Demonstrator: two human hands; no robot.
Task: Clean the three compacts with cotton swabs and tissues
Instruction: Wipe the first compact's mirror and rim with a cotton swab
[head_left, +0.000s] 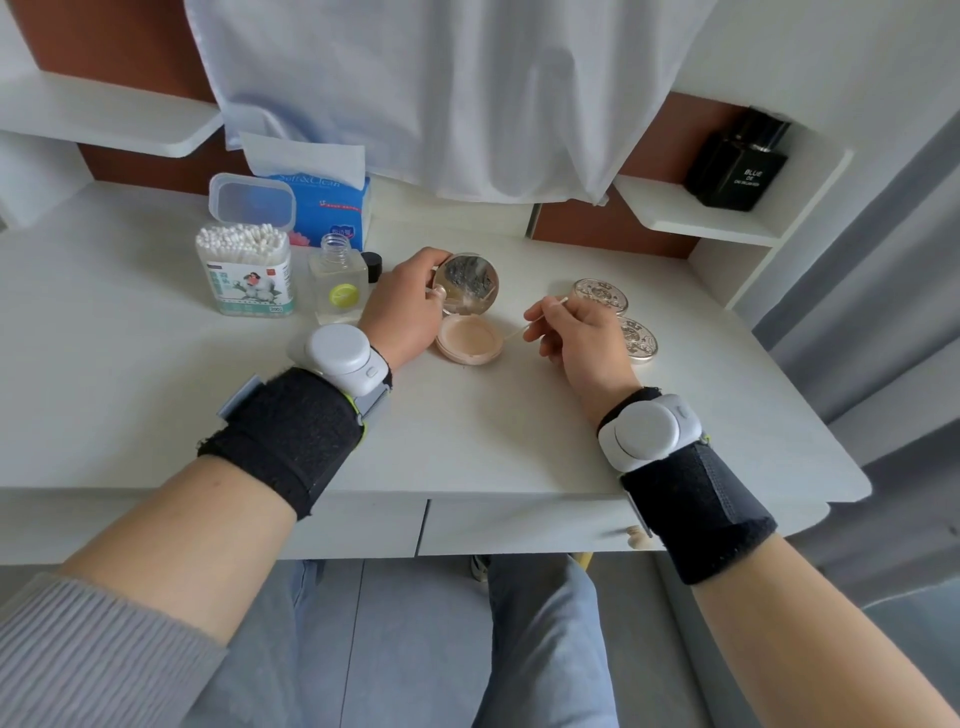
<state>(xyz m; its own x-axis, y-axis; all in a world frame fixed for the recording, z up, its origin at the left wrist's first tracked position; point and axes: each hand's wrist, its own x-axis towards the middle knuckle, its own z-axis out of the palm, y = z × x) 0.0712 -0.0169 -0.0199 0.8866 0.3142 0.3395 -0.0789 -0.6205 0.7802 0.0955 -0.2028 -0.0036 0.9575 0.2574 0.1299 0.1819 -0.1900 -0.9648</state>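
Left hand (402, 306) grips open round beige powder compact's (469, 317) mirrored lid; right hand (582, 335) pinches thin white cotton swab (530, 322), tip at pan rim.

The open compact (467, 312) lies mid-table (156, 395), its lid raised behind its base. The left hand (405, 306) grips the lid from the left. The right hand (582, 332), to the right, pinches a cotton swab (515, 332) with its tip at the base's right rim. Behind that hand lie 2 closed ones, the farther compact (600, 295) and the nearer compact (638, 338). At left rear stands a swab box (244, 270), with a bottle (337, 286) to its right and a tissue pack (327, 208) behind both. A perfume bottle (737, 166) stands on the right-rear shelf (691, 213).
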